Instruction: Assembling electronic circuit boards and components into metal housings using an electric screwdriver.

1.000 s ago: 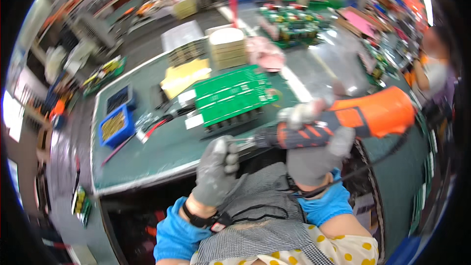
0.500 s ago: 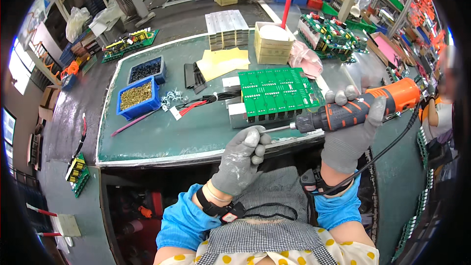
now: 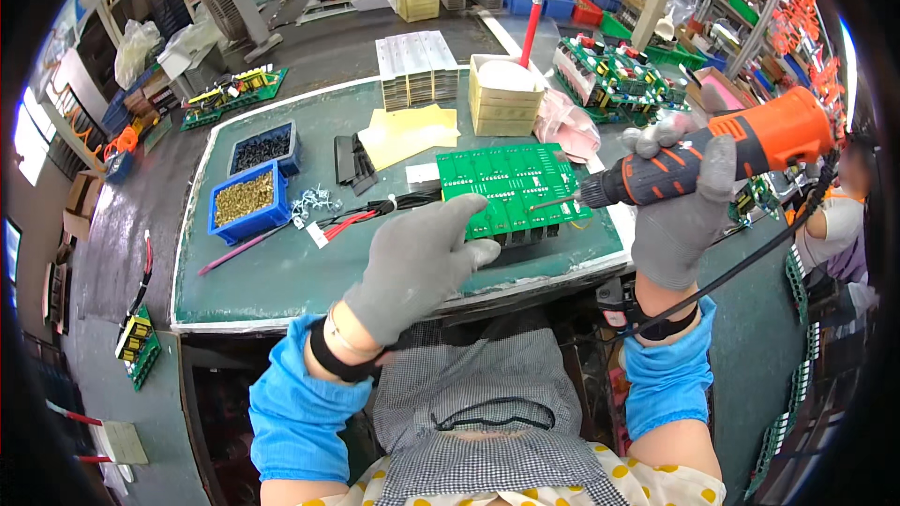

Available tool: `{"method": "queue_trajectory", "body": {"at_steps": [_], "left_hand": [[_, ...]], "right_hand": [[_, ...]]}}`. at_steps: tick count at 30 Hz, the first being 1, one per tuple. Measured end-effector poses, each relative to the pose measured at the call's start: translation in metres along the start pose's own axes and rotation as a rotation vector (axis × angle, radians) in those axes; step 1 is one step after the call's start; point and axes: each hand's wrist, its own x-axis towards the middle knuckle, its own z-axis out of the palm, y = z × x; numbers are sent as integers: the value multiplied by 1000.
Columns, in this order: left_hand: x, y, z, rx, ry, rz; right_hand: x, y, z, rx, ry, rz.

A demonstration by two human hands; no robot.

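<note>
My gloved right hand (image 3: 689, 187) is wrapped round an orange and black electric screwdriver (image 3: 694, 155), its bit pointing left over a green circuit board (image 3: 506, 178). Whether the bit's tip touches the board I cannot tell. My gloved left hand (image 3: 417, 258) holds nothing; its thumb and fingers are apart at the board's near left corner. Beneath the board dark parts show along the near edge. A bundle of red and black wires (image 3: 361, 215) with a white connector runs out from its left side.
Blue bins of brass-coloured screws (image 3: 246, 201) and black parts (image 3: 262, 152) stand at left, beside loose silver screws (image 3: 314, 203) and a purple stick (image 3: 239, 251). Yellow sheets (image 3: 408, 136), stacked metal plates (image 3: 417, 70), a yellowish box (image 3: 504, 103) and a pink cloth (image 3: 565, 126) lie behind.
My left hand has let go of the screwdriver bit and moved left and up to the board with its fingers opened. The screwdriver has risen, its bit now over the board.
</note>
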Motion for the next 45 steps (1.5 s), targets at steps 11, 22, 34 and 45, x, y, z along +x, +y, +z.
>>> {"method": "queue_trajectory", "body": {"at_steps": [11,22,34,45], "left_hand": [[50,-9,0,399,-297,52],[58,-8,-5,377,-390,-7],[60,-14,-4,363,-386,7],[56,-13,-5,317,-301,54]], "right_hand": [[20,8,18,-76,-245,124],[40,18,74,-376,-394,353],[53,39,53,-320,-386,345],[56,32,46,-219,-400,266]]}}
